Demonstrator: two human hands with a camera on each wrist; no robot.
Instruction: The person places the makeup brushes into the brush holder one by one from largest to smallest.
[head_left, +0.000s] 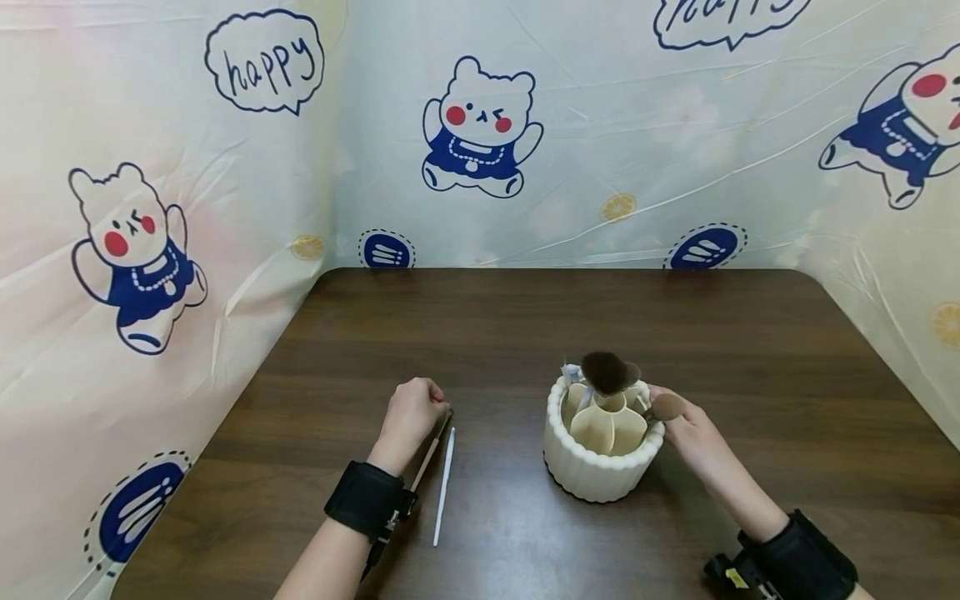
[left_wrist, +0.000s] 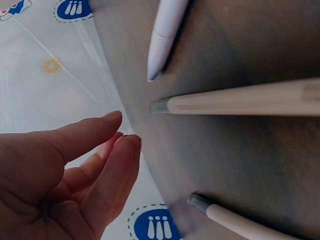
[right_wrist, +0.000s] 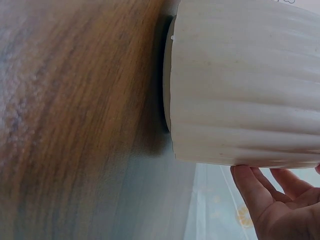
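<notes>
Brush holder [head_left: 600, 475] upright on the dark table [head_left: 495, 333], right of centre, and the right hand [head_left: 697, 429] is on it: fingers loosely bent, tips against the outer wall, not wrapped round! Across the way, the left hand [head_left: 408, 417] is right beside the loose sticks, thumb and fingertips slightly apart, nothing between them. Gathering a stick looks like the step in hand, and the smart play is a light pinch near its end, lifting straight up so the neighbours don't roll. Gentle touch from the right hand, I'd say; a hard push could slide the holder. Now the count! Hands, two. Holder, one. Loose sticks, three in the left wrist view: one white stick [head_left: 444, 492], plus two wooden-toned ones, a middle stick [left_wrist: 245, 101] and a lower stick [left_wrist: 245, 227]. Up in the holder, two fluffy heads show clearly, a dark brush head [head_left: 603, 372] and a tan brush head [head_left: 666, 407]; others crowd in, too overlapped to number, and the compartments are partly hidden, so no total there
</notes>
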